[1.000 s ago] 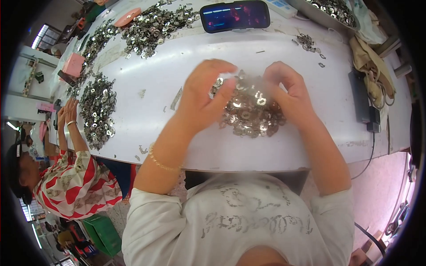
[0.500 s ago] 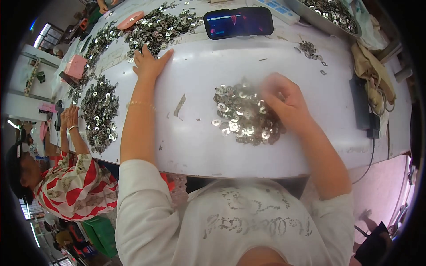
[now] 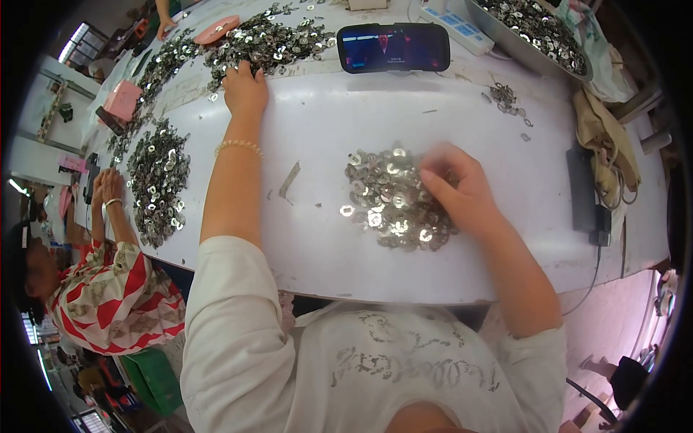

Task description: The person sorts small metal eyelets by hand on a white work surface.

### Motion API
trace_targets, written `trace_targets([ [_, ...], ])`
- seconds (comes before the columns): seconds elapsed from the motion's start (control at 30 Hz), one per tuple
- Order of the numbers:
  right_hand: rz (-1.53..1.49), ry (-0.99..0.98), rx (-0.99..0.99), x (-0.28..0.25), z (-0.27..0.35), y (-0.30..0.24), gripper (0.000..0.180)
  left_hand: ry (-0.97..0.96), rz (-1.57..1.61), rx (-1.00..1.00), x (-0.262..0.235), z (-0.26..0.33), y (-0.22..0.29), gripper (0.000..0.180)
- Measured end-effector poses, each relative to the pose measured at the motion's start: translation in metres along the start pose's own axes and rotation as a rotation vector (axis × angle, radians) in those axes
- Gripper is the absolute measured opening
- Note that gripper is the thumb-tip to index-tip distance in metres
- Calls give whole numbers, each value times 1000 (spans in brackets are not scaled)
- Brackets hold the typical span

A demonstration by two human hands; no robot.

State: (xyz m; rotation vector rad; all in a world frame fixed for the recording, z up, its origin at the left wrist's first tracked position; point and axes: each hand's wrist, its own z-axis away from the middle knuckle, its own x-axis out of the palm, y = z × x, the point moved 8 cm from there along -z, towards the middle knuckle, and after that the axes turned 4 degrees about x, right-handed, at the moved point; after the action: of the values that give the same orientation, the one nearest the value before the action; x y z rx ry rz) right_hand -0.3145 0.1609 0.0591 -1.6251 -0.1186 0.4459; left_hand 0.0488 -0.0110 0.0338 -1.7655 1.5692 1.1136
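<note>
Small flat silvery metal pieces with holes lie in a loose pile [image 3: 393, 206] in front of me. My right hand [image 3: 465, 187] is at the right side of this pile, its fingers curled down and partly blurred; whatever they hold is hidden. My left hand [image 3: 245, 92] reaches far left to the near edge of a larger heap of the same pieces [image 3: 271, 43]. Its fingers are drawn together and bent down at the heap, and I cannot make out what is in them. A beaded bracelet [image 3: 240, 146] circles my left wrist.
A phone [image 3: 393, 47] stands at the back, near a power strip [image 3: 458, 30]. A metal tray [image 3: 530, 54] of pieces is far right, above a tan cloth [image 3: 603, 133] and a black adapter [image 3: 586, 191]. A co-worker [image 3: 112, 296] sits left, by another heap [image 3: 159, 184].
My left hand's spread fingers and thumb have drawn together at the far heap. My right hand stays at the near pile's right side. The view has shifted slightly.
</note>
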Motion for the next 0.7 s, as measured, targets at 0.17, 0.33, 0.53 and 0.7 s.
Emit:
trace_targets([
  [0.17, -30, -7, -5, 1, 2, -4, 4, 44, 56, 4, -6, 2, -1, 26],
  [0.33, 25, 12, -58, -2, 3, -9, 4, 50, 20, 43, -9, 2, 9, 22],
  [0.53, 53, 12, -91, -1, 3, -12, 5, 97, -18, 61, -19, -11, 2, 22],
  [0.7, 28, -23, -79, 1, 3, -11, 6, 199, -11, 130, -35, -19, 3, 21],
])
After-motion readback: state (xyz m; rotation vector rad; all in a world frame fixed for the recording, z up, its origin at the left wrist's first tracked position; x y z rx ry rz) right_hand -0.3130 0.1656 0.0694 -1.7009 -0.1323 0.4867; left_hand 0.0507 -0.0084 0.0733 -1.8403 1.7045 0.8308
